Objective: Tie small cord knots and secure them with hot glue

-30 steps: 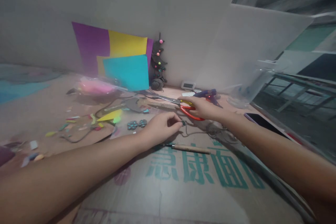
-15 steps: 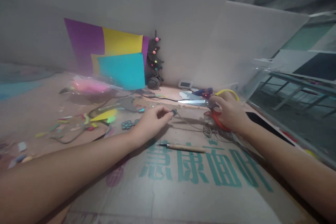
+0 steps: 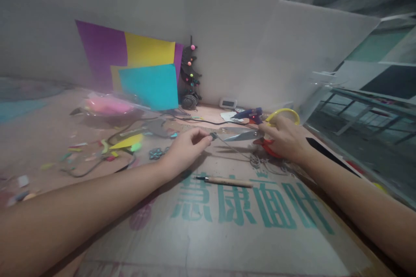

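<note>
Between thumb and fingertips, my left hand (image 3: 186,151) pinches a small dark coiled piece (image 3: 213,135). From it a thin grey cord (image 3: 232,148) runs right to a loose tangle (image 3: 256,161) on the cardboard. My right hand (image 3: 287,140) grips scissors (image 3: 242,136) with one yellow and one red handle. Their blades are parted and point left toward the coiled piece, near the cord; whether they touch it I cannot tell. A wooden-handled carving tool (image 3: 227,181) lies below both hands. Left of my left hand rest dark bead-like coils (image 3: 156,153) with blue centres.
A blue glue gun (image 3: 251,115) lies behind the scissors, near a small white digital display (image 3: 228,103). Coloured sheets (image 3: 147,88) and a dark ornament with bright balls (image 3: 190,71) lean on the wall. Scraps (image 3: 110,149) litter the left; a dark phone (image 3: 331,156) lies right.
My right hand has lifted the scissors, drawn them to the right and parted their blades beside the cord. My left hand keeps its pinch on the coiled piece. The view has shifted slightly.
</note>
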Action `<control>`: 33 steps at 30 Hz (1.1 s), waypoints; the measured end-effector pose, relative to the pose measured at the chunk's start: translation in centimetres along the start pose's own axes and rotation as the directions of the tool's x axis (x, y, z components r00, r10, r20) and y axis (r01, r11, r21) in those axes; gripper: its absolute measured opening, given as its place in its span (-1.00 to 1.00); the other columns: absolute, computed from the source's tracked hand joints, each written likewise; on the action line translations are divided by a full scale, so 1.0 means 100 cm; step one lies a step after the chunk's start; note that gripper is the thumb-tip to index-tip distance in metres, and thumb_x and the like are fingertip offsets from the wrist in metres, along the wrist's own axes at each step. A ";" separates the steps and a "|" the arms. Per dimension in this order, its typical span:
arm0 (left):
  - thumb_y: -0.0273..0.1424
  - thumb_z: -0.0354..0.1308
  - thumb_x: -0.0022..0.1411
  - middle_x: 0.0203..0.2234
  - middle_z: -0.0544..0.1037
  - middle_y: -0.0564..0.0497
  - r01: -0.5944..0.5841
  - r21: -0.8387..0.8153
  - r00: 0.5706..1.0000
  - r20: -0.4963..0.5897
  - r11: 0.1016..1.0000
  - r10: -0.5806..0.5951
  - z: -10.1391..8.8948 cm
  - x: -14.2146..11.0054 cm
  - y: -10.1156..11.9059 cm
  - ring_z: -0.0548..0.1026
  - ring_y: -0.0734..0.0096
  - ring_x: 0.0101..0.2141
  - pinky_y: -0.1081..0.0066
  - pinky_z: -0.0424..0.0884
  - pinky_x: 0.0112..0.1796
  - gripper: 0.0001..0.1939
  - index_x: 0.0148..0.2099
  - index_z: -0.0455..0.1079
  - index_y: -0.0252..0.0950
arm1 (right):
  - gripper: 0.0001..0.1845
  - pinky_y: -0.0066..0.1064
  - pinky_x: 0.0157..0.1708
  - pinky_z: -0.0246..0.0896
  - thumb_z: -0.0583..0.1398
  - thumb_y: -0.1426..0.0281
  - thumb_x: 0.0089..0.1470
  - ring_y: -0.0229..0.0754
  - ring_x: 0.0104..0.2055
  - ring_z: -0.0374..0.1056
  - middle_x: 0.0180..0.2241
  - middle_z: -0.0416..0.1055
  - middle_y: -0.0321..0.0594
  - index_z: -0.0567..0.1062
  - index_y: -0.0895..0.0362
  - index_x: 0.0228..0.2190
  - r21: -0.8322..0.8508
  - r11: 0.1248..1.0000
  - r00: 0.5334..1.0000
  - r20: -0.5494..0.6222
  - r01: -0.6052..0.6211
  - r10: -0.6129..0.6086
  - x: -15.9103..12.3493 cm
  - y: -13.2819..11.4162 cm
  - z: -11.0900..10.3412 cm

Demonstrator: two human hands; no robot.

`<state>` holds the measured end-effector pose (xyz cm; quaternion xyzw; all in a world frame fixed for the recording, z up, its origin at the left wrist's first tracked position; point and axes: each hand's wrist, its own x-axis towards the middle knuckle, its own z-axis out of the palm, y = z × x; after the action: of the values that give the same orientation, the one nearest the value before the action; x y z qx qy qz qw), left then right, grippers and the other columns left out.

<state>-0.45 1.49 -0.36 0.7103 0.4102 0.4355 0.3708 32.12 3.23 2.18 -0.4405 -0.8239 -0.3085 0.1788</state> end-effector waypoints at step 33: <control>-0.36 0.14 0.10 -0.39 0.55 0.05 0.083 0.001 0.986 0.143 0.997 -0.082 0.001 -0.001 0.000 0.44 0.41 -0.39 0.45 0.27 -0.38 -0.81 -0.25 0.48 -0.31 | -0.73 -0.40 -0.46 -0.14 0.14 0.28 0.14 -0.18 -0.40 0.07 -0.32 0.22 -0.13 0.49 0.10 -0.14 -0.061 0.994 0.995 -0.037 0.087 -0.089 0.002 -0.054 -0.010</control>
<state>-0.34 1.40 -0.41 0.7213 0.4104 0.3686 0.4188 27.57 0.38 1.17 -0.4026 -0.8293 -0.3489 0.1684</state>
